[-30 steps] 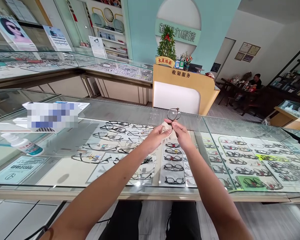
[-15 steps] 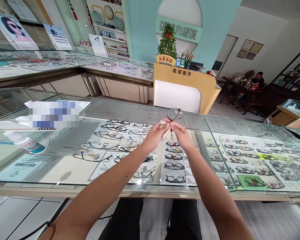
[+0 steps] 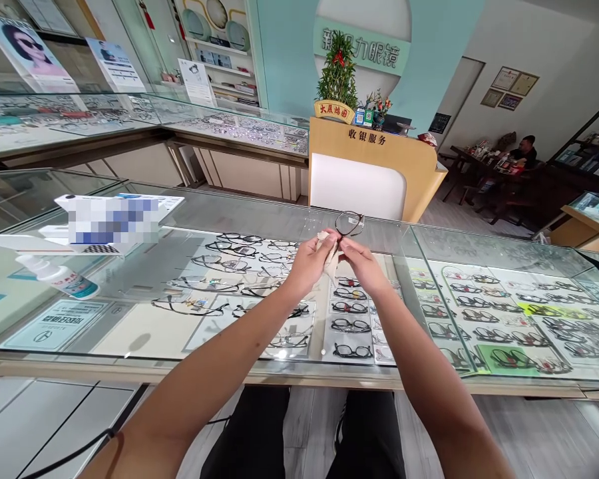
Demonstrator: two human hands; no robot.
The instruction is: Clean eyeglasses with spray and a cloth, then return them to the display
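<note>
Wiping dark-rimmed eyeglasses [image 3: 350, 223] over a glass surface [image 3: 130, 336]; left hand [image 3: 310, 263] pinches small beige cloth [image 3: 330, 256]; right hand [image 3: 363, 267] grips eyeglasses.

Glass counter [image 3: 259, 216] bears a bottle [image 3: 56, 278] and a box [image 3: 112, 218]

Person, seen from own head camera: two forearms, uncovered to the frame edge; left hand [image 3: 312, 261] and right hand [image 3: 363, 266] bare. Black trousers [image 3: 252, 432] on both legs. Dark shoe [image 3: 337, 432], pale trim, partly hidden. Thin black cord [image 3: 80, 450] at left upper arm
</note>
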